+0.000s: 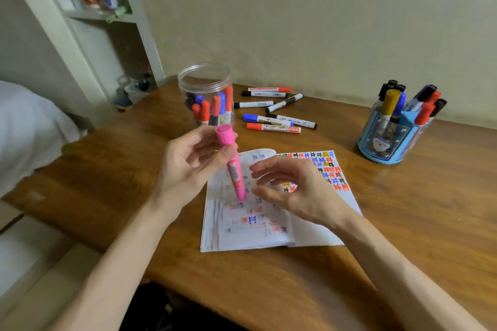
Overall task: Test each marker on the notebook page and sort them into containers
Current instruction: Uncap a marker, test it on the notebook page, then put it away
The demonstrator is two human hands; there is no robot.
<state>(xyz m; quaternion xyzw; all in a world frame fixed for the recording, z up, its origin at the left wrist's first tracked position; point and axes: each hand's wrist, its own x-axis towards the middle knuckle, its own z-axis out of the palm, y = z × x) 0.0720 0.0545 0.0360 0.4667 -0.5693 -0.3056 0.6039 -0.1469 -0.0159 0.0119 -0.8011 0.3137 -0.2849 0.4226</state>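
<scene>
My left hand point(188, 161) grips a pink marker point(232, 166) between thumb and fingers, holding it nearly upright over the open notebook point(269, 226). My right hand point(293, 191) hovers just right of the marker's lower end with fingers loosely curved and nothing in it. The notebook's pages carry many coloured test marks. A clear plastic jar point(207, 97) with several markers stands behind my left hand. At the right stands a blue pen holder point(387, 140) with several markers. Loose markers point(274, 113) lie on the wooden table point(416, 209) between them.
A white shelf unit point(107, 19) with small items stands at the back left, and a white cloth-covered surface point(29, 129) lies left of the table. A pale wall runs behind the table's far edge.
</scene>
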